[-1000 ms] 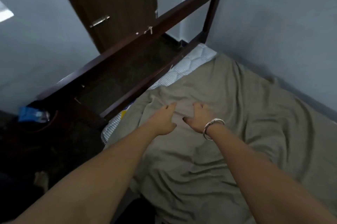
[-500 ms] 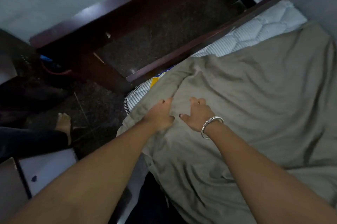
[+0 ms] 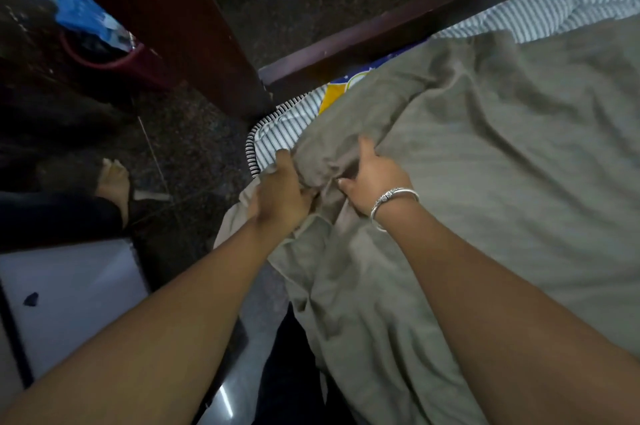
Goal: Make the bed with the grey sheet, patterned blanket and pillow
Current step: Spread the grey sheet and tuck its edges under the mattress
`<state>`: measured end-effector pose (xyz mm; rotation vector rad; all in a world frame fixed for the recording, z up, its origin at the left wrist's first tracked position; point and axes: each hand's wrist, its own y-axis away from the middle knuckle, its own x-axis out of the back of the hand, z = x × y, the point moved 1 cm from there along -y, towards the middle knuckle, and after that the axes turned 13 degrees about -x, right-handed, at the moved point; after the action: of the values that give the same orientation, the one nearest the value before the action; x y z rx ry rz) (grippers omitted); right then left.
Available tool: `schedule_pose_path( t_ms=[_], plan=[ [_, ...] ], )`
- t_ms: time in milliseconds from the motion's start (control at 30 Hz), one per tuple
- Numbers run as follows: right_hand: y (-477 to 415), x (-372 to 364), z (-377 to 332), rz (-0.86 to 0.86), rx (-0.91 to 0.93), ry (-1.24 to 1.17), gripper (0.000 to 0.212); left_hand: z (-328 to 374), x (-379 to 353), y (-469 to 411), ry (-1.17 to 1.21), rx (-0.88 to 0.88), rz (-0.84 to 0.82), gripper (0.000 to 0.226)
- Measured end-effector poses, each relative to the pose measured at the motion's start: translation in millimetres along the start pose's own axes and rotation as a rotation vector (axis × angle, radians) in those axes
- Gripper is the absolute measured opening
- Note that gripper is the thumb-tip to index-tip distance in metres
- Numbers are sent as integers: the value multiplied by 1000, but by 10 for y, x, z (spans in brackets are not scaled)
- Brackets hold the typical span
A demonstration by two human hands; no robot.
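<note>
The grey sheet lies wrinkled over the mattress, whose striped corner shows bare at the bed's near left corner. My left hand grips a bunched fold of the sheet at that corner, fingers curled into the cloth. Just to its right, my right hand, with a silver bangle on the wrist, pinches another fold of the same sheet. A loose flap of sheet hangs over the mattress side below my left hand. No patterned blanket and no pillow are in view.
The dark wooden bed frame and its post stand close behind the corner. A red bin with blue plastic sits on the dark floor at left. A person's bare foot rests nearby. A white box lies low left.
Both hands slid from the flat top of the sheet toward the mattress corner and closed on the cloth, bunching it. The view tilted down and left.
</note>
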<state>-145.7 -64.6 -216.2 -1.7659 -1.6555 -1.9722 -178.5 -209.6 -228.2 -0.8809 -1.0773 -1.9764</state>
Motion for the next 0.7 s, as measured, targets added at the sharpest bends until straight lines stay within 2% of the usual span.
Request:
schedule_pose_path(
  t_ms=[100, 200, 333, 433, 500, 567, 633, 700],
  plan=[
    [14, -98, -94, 41, 9, -8, 41, -28, -11, -18, 35, 35, 13, 28],
    [66, -135, -239, 49, 64, -35, 31, -96, 109, 4, 70, 43, 160, 21],
    [19, -84, -554, 120, 195, -61, 25, -191, 344, 54, 169, 111, 480, 25],
    [-66, -48, -680, 188, 284, -89, 33, -199, 396, 79, 300, 21, 567, 47],
    [-51, -46, -674, 126, 357, -31, 58, -221, 334, 95, 220, -10, 521, 56],
    [-10, -31, -612, 167, 366, 35, 74, -283, 223, 93, 190, 93, 367, 58],
    [-35, -4, -485, 294, 268, 20, 72, -360, 116, 89, 127, 110, 240, 51],
    [-122, 14, -346, 252, 111, 17, 65, -384, 101, 67, 49, 64, 219, 37]
  ],
)
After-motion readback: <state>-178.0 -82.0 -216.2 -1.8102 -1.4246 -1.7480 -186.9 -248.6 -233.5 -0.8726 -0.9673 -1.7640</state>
